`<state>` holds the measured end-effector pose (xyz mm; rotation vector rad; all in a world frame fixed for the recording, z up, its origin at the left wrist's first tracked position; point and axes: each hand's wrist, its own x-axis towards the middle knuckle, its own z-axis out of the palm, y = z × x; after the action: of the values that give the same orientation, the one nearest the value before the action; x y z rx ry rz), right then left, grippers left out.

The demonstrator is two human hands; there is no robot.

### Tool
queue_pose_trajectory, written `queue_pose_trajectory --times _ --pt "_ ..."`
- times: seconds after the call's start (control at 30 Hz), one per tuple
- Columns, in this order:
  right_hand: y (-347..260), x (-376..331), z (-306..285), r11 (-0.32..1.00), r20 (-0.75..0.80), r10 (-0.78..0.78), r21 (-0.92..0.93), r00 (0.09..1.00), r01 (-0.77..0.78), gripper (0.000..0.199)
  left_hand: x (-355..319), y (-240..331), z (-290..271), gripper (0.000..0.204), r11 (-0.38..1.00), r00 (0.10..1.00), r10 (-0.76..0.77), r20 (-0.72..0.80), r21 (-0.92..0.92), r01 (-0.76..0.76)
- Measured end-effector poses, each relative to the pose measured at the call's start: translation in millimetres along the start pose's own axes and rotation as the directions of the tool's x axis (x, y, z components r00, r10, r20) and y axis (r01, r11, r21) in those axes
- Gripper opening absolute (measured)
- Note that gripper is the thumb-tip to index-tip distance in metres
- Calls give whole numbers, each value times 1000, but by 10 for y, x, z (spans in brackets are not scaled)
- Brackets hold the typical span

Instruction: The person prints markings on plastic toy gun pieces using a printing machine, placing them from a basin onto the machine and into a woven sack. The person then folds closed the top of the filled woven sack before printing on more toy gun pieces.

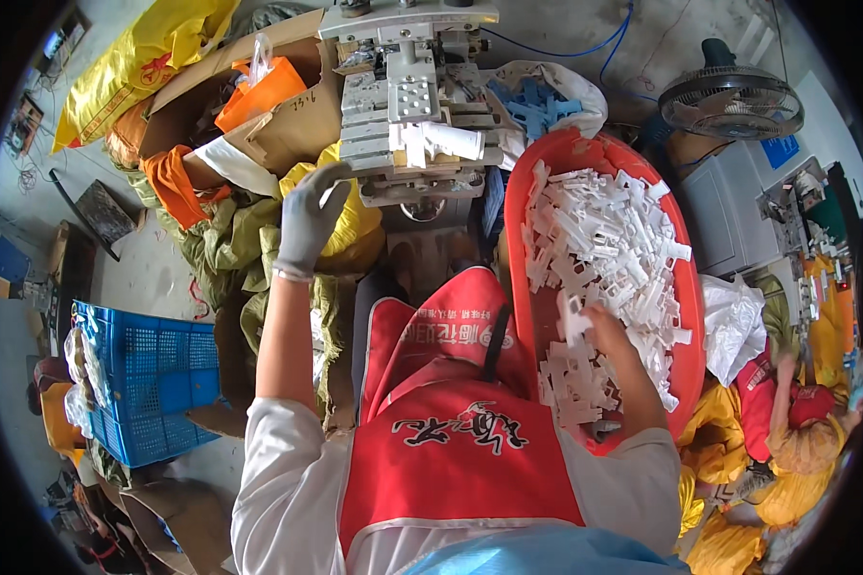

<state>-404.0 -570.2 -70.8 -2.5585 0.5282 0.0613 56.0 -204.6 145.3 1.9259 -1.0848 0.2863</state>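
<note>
One gloved left hand (311, 222) — fingers curved, thumb apart; right hand (604, 332) — fingers pinching white piece (573, 320); over red tub (521, 240)

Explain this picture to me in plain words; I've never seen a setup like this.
There is no robot here: a person works with their own two hands, and a wide fisheye camera on their head looks down, so straight edges bend toward the rim. The red apron at the bottom is the wearer's own.

The left hand, in a grey glove, is raised beside the metal machine and appears to hold nothing. The right hand is over the red tub and seems to pinch a white piece. Many similar white parts are heaped in that tub. Another white part sits on the machine.

Around them are a blue crate at left and a fan at upper right.
</note>
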Motion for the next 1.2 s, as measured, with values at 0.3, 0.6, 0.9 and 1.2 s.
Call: queue_pose_trajectory --times 0.3,0.6,0.9,1.2 --pt "-685 304 -613 458 -158 500 883 851 -105 46 893 70 413 32 999 950 39 310 19 -47" --pt "-2036 1712 -1165 241 -378 -10 898 926 369 45 416 -122 71 27 998 997 -30 -68 -56 26" --pt "-2985 2674 -1468 757 -290 -272 523 917 391 33 -1396 -642 -671 23 891 869 -394 -300 109 441" --pt "-3080 2539 -1413 840 -311 -232 413 922 351 37 -2439 -881 -654 23 694 646 -719 -257 -314 648"
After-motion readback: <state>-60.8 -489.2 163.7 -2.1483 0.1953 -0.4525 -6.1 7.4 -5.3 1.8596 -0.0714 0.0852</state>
